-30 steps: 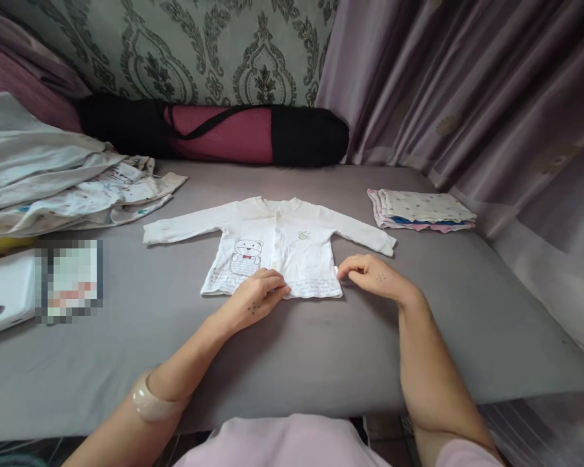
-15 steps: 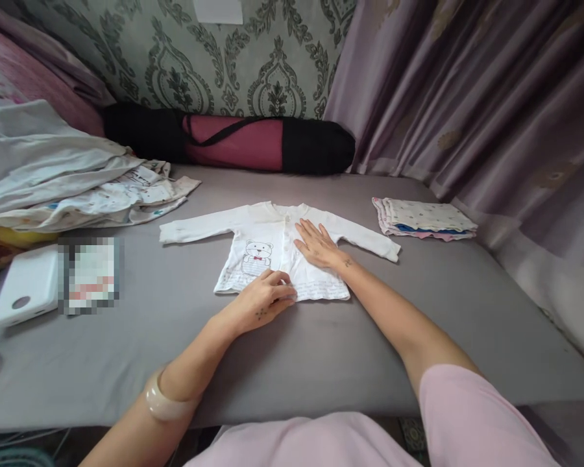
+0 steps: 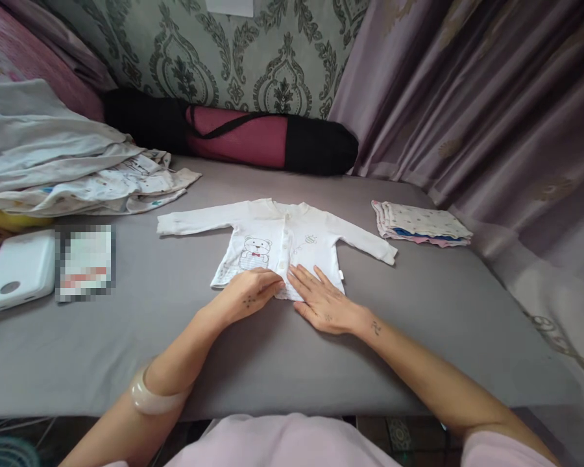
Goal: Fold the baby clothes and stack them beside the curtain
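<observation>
A white long-sleeved baby shirt (image 3: 267,224) lies flat on the grey sheet, front up, with its sleeves spread out sideways. A bear drawing is on its left front, a small printed figure on the right, and a button placket runs down the middle. My left hand (image 3: 248,293) is closed at the bottom of the placket, thumb and fingers pinching the shirt near the hem. Beside it, my right hand (image 3: 324,301) lies flat and open over the lower right front, fingers stretched out. Both hands cover parts of the hem.
Folded clothes (image 3: 423,224) are stacked at the right. A pile of loose clothes (image 3: 68,162) lies at the left, above a white power bank (image 3: 19,269) and a blurred-out packet (image 3: 85,263). A black and maroon long bag (image 3: 238,136) rests along the wall beside purple curtains (image 3: 467,97).
My right hand has slid down the shirt's right front from the chest to the hem, uncovering the small print. My left hand stays near the placket's bottom, its fingers closer together.
</observation>
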Demonstrator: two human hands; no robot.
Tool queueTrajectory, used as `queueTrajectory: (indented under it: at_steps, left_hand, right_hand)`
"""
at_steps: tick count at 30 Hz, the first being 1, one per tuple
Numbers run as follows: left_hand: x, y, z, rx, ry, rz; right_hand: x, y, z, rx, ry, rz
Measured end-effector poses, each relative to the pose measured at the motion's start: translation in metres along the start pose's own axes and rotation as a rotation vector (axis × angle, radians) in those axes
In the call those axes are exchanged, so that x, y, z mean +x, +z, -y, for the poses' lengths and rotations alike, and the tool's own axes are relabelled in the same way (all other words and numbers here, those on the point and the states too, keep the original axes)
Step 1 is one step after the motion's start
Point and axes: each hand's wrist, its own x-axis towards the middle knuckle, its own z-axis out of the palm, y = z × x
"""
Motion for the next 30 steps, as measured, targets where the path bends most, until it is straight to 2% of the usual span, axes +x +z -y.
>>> queueTrajectory:
  at_steps: [3,6,10,12,15,17,20,23,26,30]
  left_hand:
    - [-0.001,-0.005,0.002,0.032,-0.069,-0.022]
    - [-0.002,-0.014,0.007,0.081,-0.181,-0.133]
    - [-0.008,-0.028,0.021,0.246,-0.474,-0.346]
    - [-0.013,-0.034,0.029,0.318,-0.652,-0.356]
    - [-0.019,-0.042,0.036,0.344,-0.827,-0.254]
    - [-0.022,-0.046,0.038,0.309,-0.852,-0.182]
    - [-0.023,-0.052,0.039,0.222,-0.826,-0.127]
    - [-0.024,-0.055,0.04,0.159,-0.842,-0.104]
    - [-0.025,-0.057,0.04,0.12,-0.863,-0.09]
    - [-0.027,-0.06,0.04,0.106,-0.833,-0.065]
  right_hand:
    - [-0.013,0.004,0.016,0.001,-0.018,0.01]
    - [-0.028,0.004,0.029,0.023,-0.029,0.03]
    - [-0.041,-0.016,0.04,0.033,-0.06,0.062]
    - [-0.033,-0.033,0.041,0.041,-0.08,0.071]
    - [0.01,-0.055,0.036,0.094,-0.059,0.074]
    - [0.057,-0.061,0.027,0.152,-0.016,-0.057]
    - [0.134,-0.056,0.013,0.202,0.101,-0.278]
    - [0.191,-0.041,0.004,0.168,0.282,-0.321]
    - [0.216,-0.022,0.0,0.128,0.401,-0.317]
    - [0.22,-0.005,-0.002,0.05,0.399,-0.368]
